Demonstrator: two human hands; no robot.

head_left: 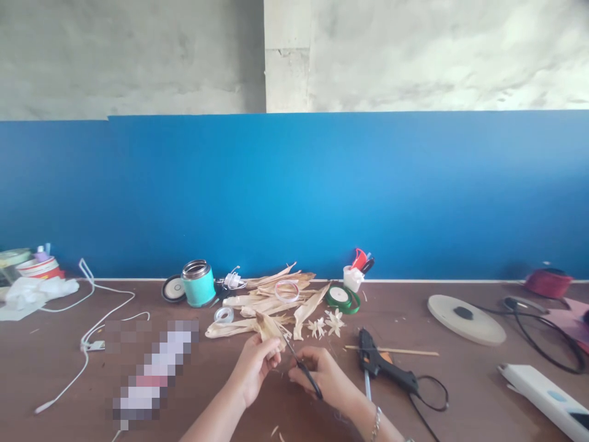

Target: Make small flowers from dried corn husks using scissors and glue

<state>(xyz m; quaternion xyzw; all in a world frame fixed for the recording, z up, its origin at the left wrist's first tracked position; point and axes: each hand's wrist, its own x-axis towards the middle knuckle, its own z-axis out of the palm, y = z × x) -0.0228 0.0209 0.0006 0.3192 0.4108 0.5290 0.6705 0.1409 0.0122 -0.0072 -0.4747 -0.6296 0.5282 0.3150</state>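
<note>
My left hand (252, 367) is closed on a piece of dried corn husk (270, 330), held just above the brown table (460, 380). My right hand (322, 374) grips small black-handled scissors (301, 363), with the blades pointing up and left into the husk. Behind my hands lies a pile of dried husks (271, 298). Two small husk flowers (326, 324) rest to the right of the pile.
A black glue gun (384, 363) with its cord lies right of my hands, beside a thin wooden stick (396, 351). Green ribbon roll (343, 298), teal metal jar (197, 283), white cup of tools (355, 273), tape rolls, white cables (92, 325) and a round white disc (464, 319) are spread about. A blue wall stands behind.
</note>
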